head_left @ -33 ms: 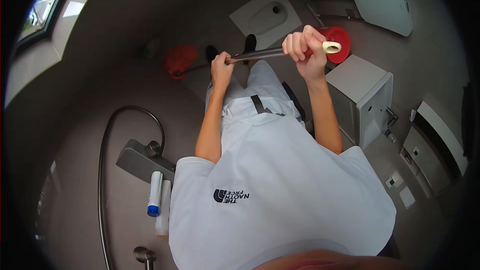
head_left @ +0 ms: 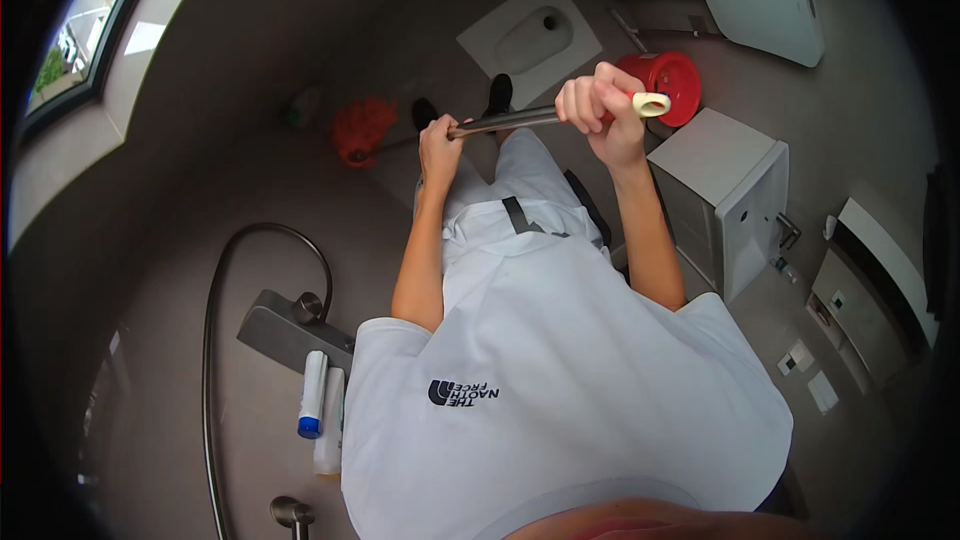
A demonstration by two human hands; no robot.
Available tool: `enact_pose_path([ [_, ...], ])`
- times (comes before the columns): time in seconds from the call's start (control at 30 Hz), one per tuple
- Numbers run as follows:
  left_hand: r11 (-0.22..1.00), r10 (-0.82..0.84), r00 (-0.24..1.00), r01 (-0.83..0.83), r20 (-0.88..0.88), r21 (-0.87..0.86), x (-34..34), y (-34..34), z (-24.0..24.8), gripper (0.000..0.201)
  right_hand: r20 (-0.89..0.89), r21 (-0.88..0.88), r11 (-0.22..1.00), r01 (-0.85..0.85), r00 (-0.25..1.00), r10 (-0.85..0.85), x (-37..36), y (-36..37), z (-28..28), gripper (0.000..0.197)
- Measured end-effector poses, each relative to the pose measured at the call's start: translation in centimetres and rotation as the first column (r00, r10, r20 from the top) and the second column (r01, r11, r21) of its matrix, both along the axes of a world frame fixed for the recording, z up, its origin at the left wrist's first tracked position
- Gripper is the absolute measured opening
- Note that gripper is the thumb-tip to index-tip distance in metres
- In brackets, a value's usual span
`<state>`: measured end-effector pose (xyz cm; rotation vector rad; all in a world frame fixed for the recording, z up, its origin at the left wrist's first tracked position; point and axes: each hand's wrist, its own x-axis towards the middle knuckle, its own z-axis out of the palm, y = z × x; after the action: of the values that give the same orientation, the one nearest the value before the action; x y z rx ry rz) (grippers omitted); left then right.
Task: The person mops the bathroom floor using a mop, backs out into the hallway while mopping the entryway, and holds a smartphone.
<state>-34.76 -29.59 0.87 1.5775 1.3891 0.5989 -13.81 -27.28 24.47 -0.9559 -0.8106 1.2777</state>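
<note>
A mop [head_left: 515,120] with a metal handle slants across in front of my legs. Its fluffy orange-red head [head_left: 362,130] is low on the left, by the floor; I cannot tell whether it presses on it. My left hand [head_left: 440,152] is closed round the middle of the handle. Higher up, my right hand [head_left: 608,118] grips the handle near its top, with the cream end cap [head_left: 652,104] and its hanging hole sticking out beyond the fingers. Just behind that cap stands a red bucket [head_left: 684,90], partly hidden by my right hand and the handle.
A white squat toilet [head_left: 482,32] is set in the floor ahead of my black shoes [head_left: 500,92]. To the right is a washbasin [head_left: 748,230] on a cabinet. A shower hose [head_left: 210,360], a grey shower shelf [head_left: 275,330] and two bottles [head_left: 314,390] are at left.
The whole view has shifted a little. My right hand sits slightly lower and farther left, showing more of the bucket. Both hands keep their grip on the mop.
</note>
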Motion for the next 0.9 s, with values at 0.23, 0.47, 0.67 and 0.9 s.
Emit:
enact_pose_path([
  [0.23, 0.966, -0.224, 0.967, 0.237, -0.120, 0.107, 8.5, 4.5, 5.1, 0.040, -0.157, 0.103, 0.988, 0.113, 0.983, -0.097, 7.5, 0.3, 6.2, 0.035],
  [0.47, 0.837, -0.479, 0.868, 0.406, 0.132, 0.367, 22.1, 7.9, 10.0, 0.045, 0.126, 0.254, 0.910, 0.327, 0.922, -0.366, 16.6, -6.1, 13.3, 0.038],
  [0.67, 0.636, -0.718, 0.695, 0.678, -0.041, 0.367, 35.2, 10.1, 11.8, 0.040, 0.388, 0.519, 0.751, 0.408, 0.671, -0.632, 19.8, -11.1, 13.3, 0.032],
  [0.9, 0.413, -0.866, 0.483, 0.836, -0.127, 0.361, 42.9, 9.5, 11.8, 0.031, 0.421, 0.579, 0.516, 0.631, 0.311, -0.852, 20.0, -16.0, 8.7, 0.030],
])
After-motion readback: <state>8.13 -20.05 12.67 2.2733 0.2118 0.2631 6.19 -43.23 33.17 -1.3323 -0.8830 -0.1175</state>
